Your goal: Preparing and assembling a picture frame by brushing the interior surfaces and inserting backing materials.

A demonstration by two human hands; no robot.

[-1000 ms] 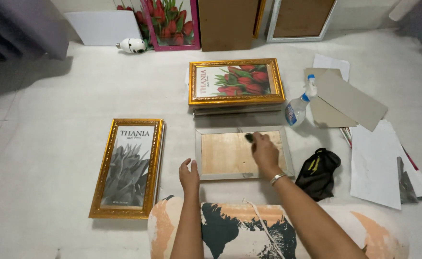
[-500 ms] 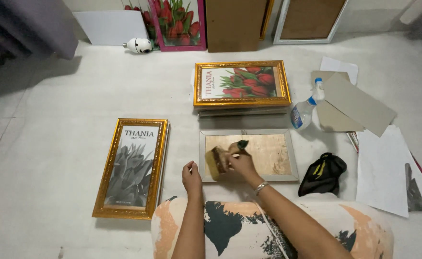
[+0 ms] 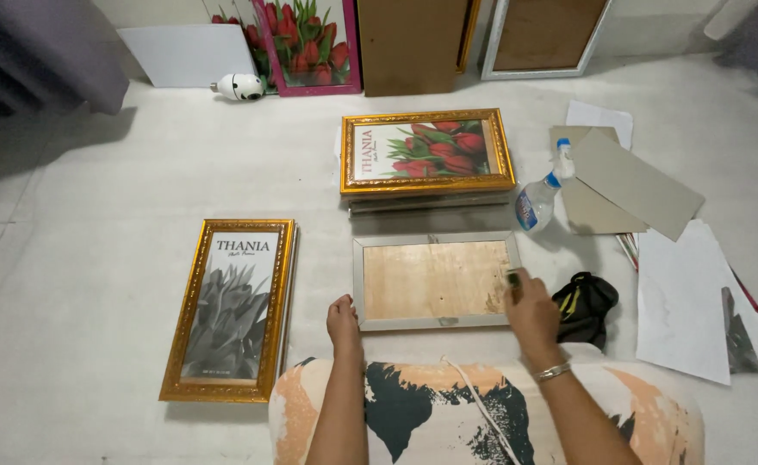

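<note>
A silver picture frame (image 3: 435, 280) lies face down on the floor (image 3: 95, 215), its brown wooden back up. The right hand (image 3: 532, 310) rests at its right edge, fingers closed on a small dark thing (image 3: 512, 277). The left hand (image 3: 343, 320) lies flat by the frame's lower left corner, fingers together.

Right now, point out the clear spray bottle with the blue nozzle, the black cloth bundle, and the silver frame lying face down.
Clear spray bottle with blue nozzle (image 3: 536, 203), head view, on its body.
Black cloth bundle (image 3: 586, 301), head view, on its middle.
Silver frame lying face down (image 3: 435, 280), head view, on its wooden backing.
</note>
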